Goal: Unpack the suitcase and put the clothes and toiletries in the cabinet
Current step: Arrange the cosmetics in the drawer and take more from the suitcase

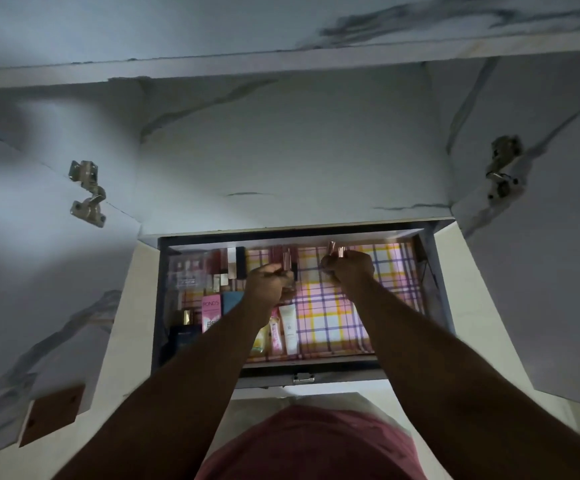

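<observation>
Right hand (pixel 349 266) is up over the open drawer (pixel 434 271), fingers curled tight around a couple of small rose-gold tubes (pixel 337 250) whose tips poke out above the knuckles. Left hand (pixel 271 280) sits just beside it, closer to the drawer's left half, fist curled on something slim and dark; what exactly it holds is hard to tell in the blur. Both forearms reach in from the drawer's near edge.

Under the hands, the drawer is lined with pink, yellow and purple checked paper (pixel 337 313), and the right half of that liner shows bare. The toiletries crowd the drawer's left half: a pink Pond's box (pixel 211 308) near the left wall, a dark blue box (pixel 184 336) in the near-left corner, a white tube (pixel 289 329) and a pink tube (pixel 276 336) lying by the near edge, and a row of small upright cosmetics (pixel 226 268) along the back-left.

Out from the drawer, marble-patterned cabinet doors stand open on either side, a metal hinge (pixel 87 192) on the left door.
</observation>
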Available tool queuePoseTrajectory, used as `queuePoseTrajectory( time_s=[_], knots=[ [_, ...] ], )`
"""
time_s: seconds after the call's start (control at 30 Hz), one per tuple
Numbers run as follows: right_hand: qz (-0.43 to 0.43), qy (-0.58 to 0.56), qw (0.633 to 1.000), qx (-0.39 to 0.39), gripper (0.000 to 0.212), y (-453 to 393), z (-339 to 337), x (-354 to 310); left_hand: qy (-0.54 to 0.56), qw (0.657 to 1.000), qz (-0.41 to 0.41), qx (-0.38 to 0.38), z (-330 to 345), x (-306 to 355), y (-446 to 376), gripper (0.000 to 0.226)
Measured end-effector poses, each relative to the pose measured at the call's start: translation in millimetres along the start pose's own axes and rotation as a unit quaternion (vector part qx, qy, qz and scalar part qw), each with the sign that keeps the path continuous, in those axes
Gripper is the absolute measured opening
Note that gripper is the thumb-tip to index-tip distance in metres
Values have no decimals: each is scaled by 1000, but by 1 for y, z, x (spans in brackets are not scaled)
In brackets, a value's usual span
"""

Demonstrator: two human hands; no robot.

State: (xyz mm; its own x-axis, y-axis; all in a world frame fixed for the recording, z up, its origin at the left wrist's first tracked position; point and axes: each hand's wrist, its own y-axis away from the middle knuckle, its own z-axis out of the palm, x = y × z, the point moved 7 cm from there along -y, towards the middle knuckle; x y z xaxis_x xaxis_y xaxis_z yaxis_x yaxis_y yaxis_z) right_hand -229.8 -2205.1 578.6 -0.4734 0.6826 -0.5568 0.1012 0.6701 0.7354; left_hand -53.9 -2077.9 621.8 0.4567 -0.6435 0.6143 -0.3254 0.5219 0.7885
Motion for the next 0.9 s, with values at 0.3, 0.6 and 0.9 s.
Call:
queuePoseTrajectory(
  time_s=[0.3,0.6,0.9],
  knots=[
    [-81,143,986,10,32,-1,16,-23,-11,999,47,15,-1,-7,4,19],
    [-120,105,987,-10,30,8,39,-23,7,997,46,59,-16,-11,6,17],
    [-112,80,990,8,18,4,25,-16,7,998,48,30,-10,-14,2,22]
  ],
)
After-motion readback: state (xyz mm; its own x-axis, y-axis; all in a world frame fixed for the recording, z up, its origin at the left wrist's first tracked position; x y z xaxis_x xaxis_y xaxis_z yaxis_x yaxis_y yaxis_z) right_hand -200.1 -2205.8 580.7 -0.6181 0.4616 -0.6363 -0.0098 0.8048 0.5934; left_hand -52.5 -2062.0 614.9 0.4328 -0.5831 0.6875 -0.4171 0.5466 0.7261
